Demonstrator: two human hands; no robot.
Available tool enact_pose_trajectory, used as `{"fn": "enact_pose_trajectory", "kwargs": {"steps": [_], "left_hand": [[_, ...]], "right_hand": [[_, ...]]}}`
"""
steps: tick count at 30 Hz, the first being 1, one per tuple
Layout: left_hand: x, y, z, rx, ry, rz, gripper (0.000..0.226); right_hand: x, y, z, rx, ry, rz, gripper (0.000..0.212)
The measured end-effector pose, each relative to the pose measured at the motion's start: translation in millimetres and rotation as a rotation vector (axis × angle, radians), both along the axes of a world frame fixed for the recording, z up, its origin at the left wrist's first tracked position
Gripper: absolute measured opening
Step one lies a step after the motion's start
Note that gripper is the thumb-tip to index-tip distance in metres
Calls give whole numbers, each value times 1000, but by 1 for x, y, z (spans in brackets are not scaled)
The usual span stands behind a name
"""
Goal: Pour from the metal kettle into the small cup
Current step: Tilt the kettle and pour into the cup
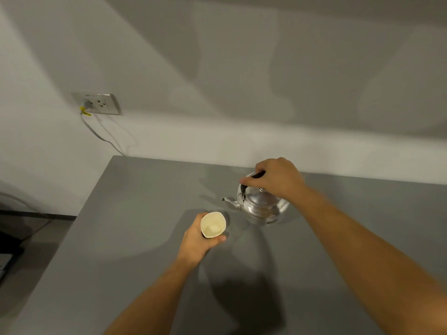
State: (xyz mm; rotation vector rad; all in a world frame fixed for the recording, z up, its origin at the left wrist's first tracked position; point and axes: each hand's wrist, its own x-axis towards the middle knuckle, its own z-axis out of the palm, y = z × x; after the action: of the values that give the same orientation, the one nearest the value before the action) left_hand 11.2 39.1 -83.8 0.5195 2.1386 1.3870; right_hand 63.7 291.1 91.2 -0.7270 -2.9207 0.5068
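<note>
Kettle [262, 204]: shiny metal, round + fat, sits on grey table [135, 250], toward back edge, near wall [217, 68]. Looks flat on table, not lifted yet, though hard to be 100% sure.
Kettle lid: on top, small knob showing just beside R wrist.
Spout [229, 201]: thin, pokes out to the left, tip a bit up. Points toward cup side, so prob. only a small tip needed to pour.
Kettle long line: spout tip to far side of body runs left-right across table. Body stands straight up, no tilt.
Handle [254, 176]: black, arches over the lid, mostly hidden by fingers.
R hand [278, 180]: wrapped tight round the handle from above, knuckles up. Good hold for lifting + tipping spout down.
Cup [213, 224]: small, cream, paper-like, mouth up and open to camera. Rim a bit squashed, not round. Pale stuff at the bottom, can't tell what. Just beside kettle, front-left of it, below spout tip, not touching.
Cup long line: up-down, leans a bit toward camera.
L hand [199, 240]: closed round cup from left + below, thumb on near side. Prob. there to keep light cup from tipping when water hits. Can't tell if cup bottom rests on table or is held up.
Gap: spout tip and cup rim near, still apart. No water falling.
Step now (guess): ready to pour, nothing poured yet.
Watch out (guess): soft cup, squeeze too hard = spill.
Wall socket [99, 103]: far left, cord plugged in, well apart from all.
</note>
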Motion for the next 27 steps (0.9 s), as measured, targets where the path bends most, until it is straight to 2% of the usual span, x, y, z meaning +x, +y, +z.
{"fn": "enact_pose_trajectory", "kwargs": {"steps": [16,27], "left_hand": [[2,3,2,-5,6,-3,71],[3,2,2,-15,-1,4,73]], "right_hand": [[8,-48,16,416,-77,304,54],[9,-72,28,615,-123,391,49]]}}
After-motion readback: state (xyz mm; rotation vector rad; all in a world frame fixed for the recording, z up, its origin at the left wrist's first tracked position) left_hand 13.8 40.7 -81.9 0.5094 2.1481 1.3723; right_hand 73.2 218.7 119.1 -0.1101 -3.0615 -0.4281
